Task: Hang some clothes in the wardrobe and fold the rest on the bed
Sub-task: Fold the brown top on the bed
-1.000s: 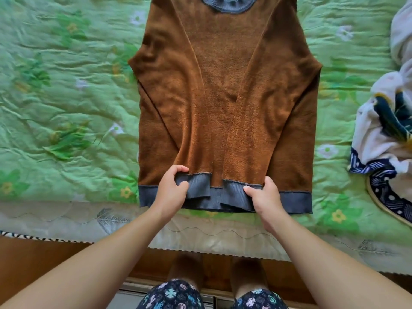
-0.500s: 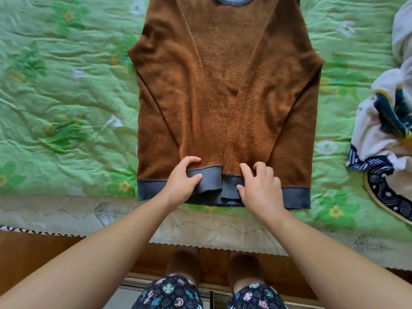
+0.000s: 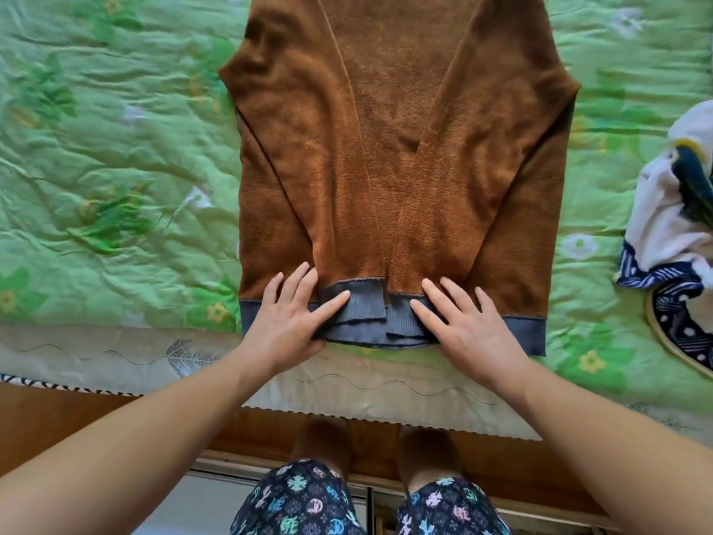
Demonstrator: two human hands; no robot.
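Green bedspread (image 3: pixel 115 167) | brown sweater (image 3: pixel 386 148) spread | left hand (image 3: pixel 285 326), right hand (image 3: pixel 467 330) flat on it | grips wide

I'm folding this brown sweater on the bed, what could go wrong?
The brown fleece sweater has its grey hem at the edge of the green floral quilt, so it might slip off. Its grey ribbed cuffs lie uneven under the left hand and right hand; the fold may turn lumpy.

Left hand (image 3: pixel 293 322): flat, palm down, fingers straight, spread, angled inward. Right hand (image 3: pixel 468 328): same, mirrored. Hands apart, near front edge of bed (image 3: pixel 115 225). Left forearm (image 3: pixel 154 430), right forearm (image 3: pixel 598 438): bare, converging toward hands.
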